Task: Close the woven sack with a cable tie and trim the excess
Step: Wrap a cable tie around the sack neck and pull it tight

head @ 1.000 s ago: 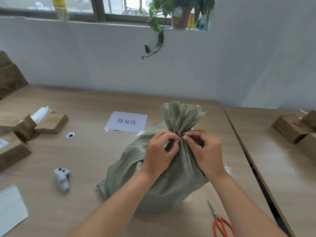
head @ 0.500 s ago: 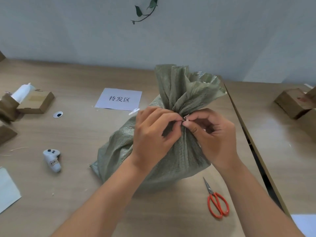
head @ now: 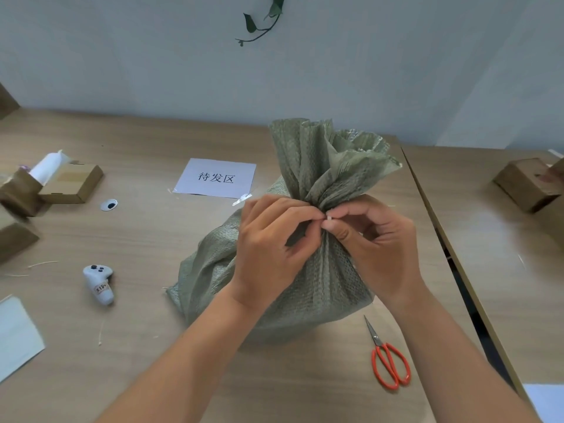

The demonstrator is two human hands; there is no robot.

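A grey-green woven sack (head: 320, 279) stands upright in the middle of the wooden table, its mouth gathered into a ruffled neck (head: 323, 166). A small white cable tie (head: 329, 219) shows at the neck, pinched between the fingertips of both hands. My left hand (head: 271, 239) grips from the left and my right hand (head: 378, 239) from the right, thumbs and forefingers meeting at the tie's head. The rest of the tie is hidden by fingers and sack folds. Red-handled scissors (head: 387, 358) lie shut on the table at the sack's near right.
A white paper sign (head: 215, 178) lies behind the sack. Cardboard boxes (head: 70, 183) sit at the far left, more boxes (head: 525, 183) on the right-hand table. A small white toy controller (head: 99, 282) lies at the left, a paper sheet (head: 15, 337) at the near left edge.
The view has tilted down and drawn closer to the sack. Both hands stay pinched at the neck; the white tie head now shows between the fingertips.
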